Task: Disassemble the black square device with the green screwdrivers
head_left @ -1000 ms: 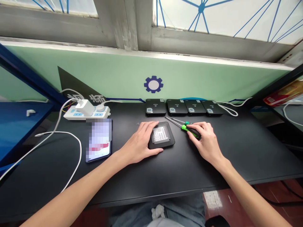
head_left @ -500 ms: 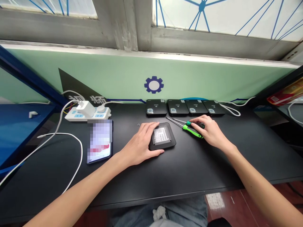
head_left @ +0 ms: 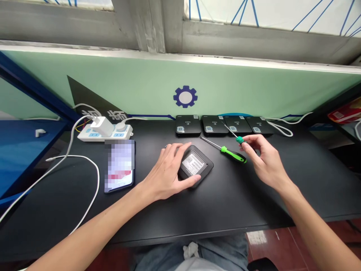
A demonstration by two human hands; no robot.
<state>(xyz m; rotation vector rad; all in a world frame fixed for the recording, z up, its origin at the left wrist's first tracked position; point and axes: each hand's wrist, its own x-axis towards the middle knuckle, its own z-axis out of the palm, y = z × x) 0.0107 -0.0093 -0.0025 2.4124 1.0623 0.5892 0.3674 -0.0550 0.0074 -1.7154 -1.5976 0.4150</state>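
Note:
A square black set-top box (head_left: 203,165) lies on the desk with its white-labelled underside up, turned at an angle. My left hand (head_left: 169,169) grips it, fingers over the far left edge and thumb across the near side. In my right hand (head_left: 266,158) is a screwdriver (head_left: 240,139) with a dark green handle, held between thumb and fingers above the desk; its thin shaft points to the upper left. Most of its handle is hidden by the hand. A bright green screwdriver (head_left: 233,154) rests on the desk between the box and my right hand.
Several black boxes (head_left: 188,126) stand in a row along the green back panel. To the left are a phone (head_left: 121,165), a white power strip (head_left: 84,134) with a plugged-in charger (head_left: 103,126), and a looping white cable (head_left: 97,177). The desk's front edge (head_left: 180,241) is close to my lap.
My right hand has lifted the dark green screwdriver off the desk and moved right. The box has turned under my left hand. The view has tilted slightly down.

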